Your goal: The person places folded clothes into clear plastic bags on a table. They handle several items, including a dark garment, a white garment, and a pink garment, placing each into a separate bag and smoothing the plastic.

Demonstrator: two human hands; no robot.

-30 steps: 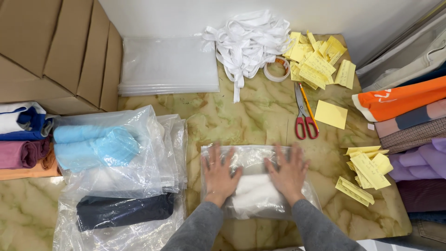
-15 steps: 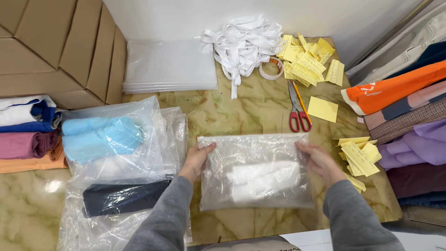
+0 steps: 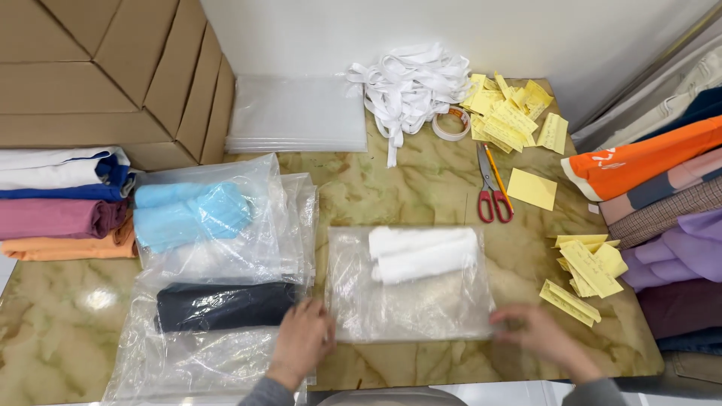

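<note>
Head cam: L hand (image 3: pixel 302 340) and R hand (image 3: pixel 535 336) sit apart at the near corners of a clear plastic bag (image 3: pixel 410 284), fingers flat on its lower edge, blurred; can't tell if either pinches the film. Bag lies flat on the marble table (image 3: pixel 421 188), directly ahead of and between the hands, long axis running L–R. Rolled white cloth (image 3: pixel 423 254) sits inside, up at the far end, also lying L–R. L hand is just beside a bagged dark garment (image 3: pixel 226 304); bagged light-blue cloth (image 3: pixel 192 214) beyond it. Yellow slips (image 3: pixel 587 269) near R hand. Red scissors (image 3: pixel 492 195) and white straps (image 3: pixel 410 86) well beyond. Nothing lies between the hands and the bag.
</note>
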